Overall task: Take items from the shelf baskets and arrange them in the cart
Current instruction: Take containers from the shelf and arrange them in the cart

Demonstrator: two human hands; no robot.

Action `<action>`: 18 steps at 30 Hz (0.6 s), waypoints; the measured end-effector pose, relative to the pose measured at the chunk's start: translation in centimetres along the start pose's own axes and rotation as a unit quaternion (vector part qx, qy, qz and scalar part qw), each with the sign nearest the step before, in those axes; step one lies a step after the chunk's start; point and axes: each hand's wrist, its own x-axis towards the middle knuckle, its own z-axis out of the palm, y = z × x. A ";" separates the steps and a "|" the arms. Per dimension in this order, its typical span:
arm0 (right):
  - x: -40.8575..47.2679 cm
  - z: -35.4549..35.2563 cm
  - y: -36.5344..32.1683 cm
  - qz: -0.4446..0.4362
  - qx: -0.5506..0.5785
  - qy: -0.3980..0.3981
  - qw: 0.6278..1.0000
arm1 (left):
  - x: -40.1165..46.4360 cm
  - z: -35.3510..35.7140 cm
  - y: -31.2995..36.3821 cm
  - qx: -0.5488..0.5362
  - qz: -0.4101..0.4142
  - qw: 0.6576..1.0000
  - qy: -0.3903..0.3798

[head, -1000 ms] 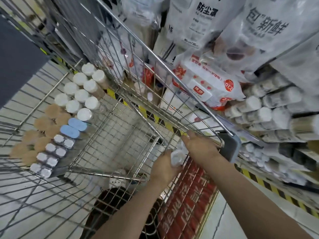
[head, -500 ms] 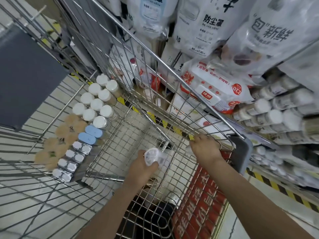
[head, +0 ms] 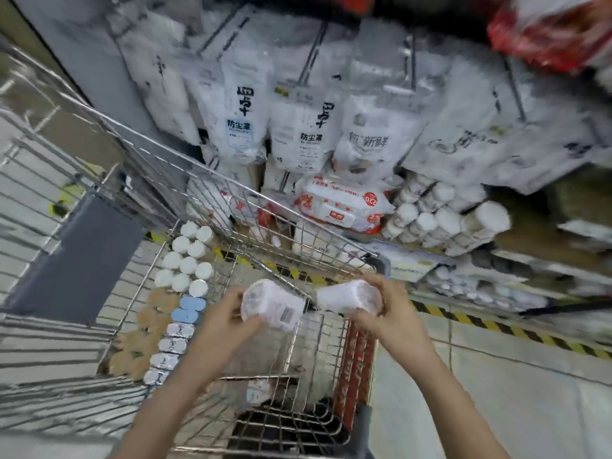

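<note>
Over the wire cart (head: 212, 175) my left hand (head: 220, 321) grips a white plastic-wrapped cylindrical pack (head: 271, 303) with a barcode label. My right hand (head: 385, 308) grips a second white pack (head: 347, 296) of the same kind, just above the cart's right rim. Both packs lie roughly level, their ends close together. Inside the cart at the left stand white-capped bottles (head: 187, 261), brown round lids (head: 149, 329), two blue lids (head: 190, 309) and silver-topped containers (head: 169, 349) in rows.
Shelves behind the cart carry hanging white bags (head: 308, 134), a red-and-white wipes pack (head: 344, 203) and stacked white-capped tubes (head: 443, 220). A grey panel (head: 76, 260) sits at the left. Yellow-black floor tape (head: 496, 326) runs along the shelf base. The cart's red handle flap (head: 356, 362) is below my right hand.
My right hand left the cart's rim and now grips a second white pack. My left hand has lifted its pack higher. The view tilted up toward the shelves.
</note>
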 end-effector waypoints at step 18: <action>-20.0 -14.3 1.2 -0.053 0.229 0.220 0.947 | -11.2 5.4 15.3 -0.075 0.131 0.988 -0.042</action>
